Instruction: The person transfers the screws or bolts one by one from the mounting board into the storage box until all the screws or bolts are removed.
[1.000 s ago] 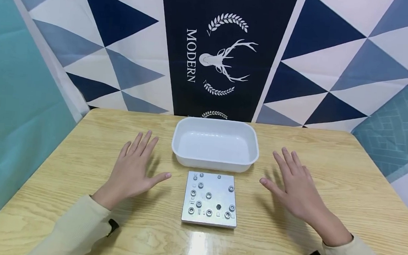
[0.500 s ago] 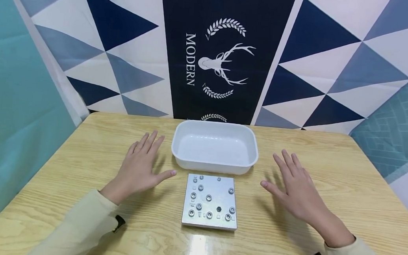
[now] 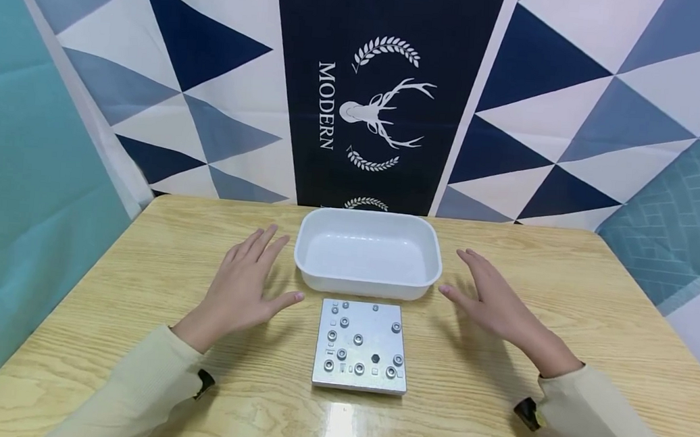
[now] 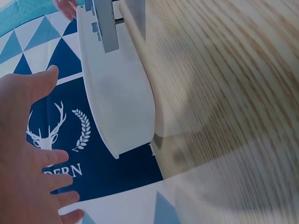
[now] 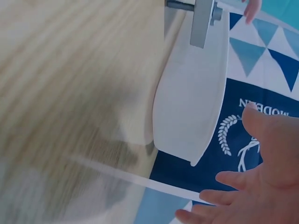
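Note:
A silver metal plate (image 3: 375, 328) lies in front of me, with several socket-head bolts in its top and one dark hexagonal hole. In the right wrist view its edge (image 5: 201, 30) sits raised above the table, with a bolt shank (image 5: 180, 5) below it. Behind it stands a white plastic basin (image 3: 366, 287), its inside bare. My left hand (image 3: 241, 289) hovers left of both, fingers straight and thumb pointing toward the plate. On the other side my right hand (image 3: 493, 306) hovers near the basin's right end, fingers extended. Neither hand touches anything.
The wood-grain table (image 3: 251, 415) carries the plate and basin. A patterned cloth backdrop (image 3: 383, 99) rises directly behind the basin at the table's far edge. Teal cloth (image 3: 35, 190) hangs along the left side.
My right hand has moved inward and its fingers have drawn closer together. My left hand has shifted slightly right, toward the plate. The plate and basin stay in place on the table.

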Demonstrator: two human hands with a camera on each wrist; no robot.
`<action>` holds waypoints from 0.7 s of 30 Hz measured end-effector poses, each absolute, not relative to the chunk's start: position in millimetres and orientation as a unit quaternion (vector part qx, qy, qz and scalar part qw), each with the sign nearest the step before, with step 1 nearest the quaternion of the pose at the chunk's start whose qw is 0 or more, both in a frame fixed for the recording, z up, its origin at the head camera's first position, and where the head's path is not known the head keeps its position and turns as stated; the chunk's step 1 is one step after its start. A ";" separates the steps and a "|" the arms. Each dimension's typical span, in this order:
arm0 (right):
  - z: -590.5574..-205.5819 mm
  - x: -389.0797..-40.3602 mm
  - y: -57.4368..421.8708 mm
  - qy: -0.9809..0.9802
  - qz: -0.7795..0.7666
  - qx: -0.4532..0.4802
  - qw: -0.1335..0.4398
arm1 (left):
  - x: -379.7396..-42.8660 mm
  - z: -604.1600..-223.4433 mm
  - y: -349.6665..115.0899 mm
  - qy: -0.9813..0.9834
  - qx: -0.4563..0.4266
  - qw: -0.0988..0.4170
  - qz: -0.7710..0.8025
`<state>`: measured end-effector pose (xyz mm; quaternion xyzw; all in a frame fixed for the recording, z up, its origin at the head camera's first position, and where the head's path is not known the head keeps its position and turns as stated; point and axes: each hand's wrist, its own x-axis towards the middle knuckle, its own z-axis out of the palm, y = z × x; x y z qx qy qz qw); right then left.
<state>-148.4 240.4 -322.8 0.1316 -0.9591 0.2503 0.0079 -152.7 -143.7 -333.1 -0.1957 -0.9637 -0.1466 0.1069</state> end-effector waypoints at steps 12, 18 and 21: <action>-323.9 -185.4 237.7 -0.945 0.317 0.073 -0.034 | -149.8 -331.3 -140.2 -0.938 -0.269 0.140 -0.166; -322.5 -190.9 234.7 -0.921 0.379 0.029 -0.087 | -149.5 -330.7 -137.1 -0.930 -0.296 0.143 -0.164; -322.7 -192.8 233.5 -0.904 0.412 0.010 -0.110 | -149.5 -331.4 -135.4 -0.927 -0.303 0.148 -0.161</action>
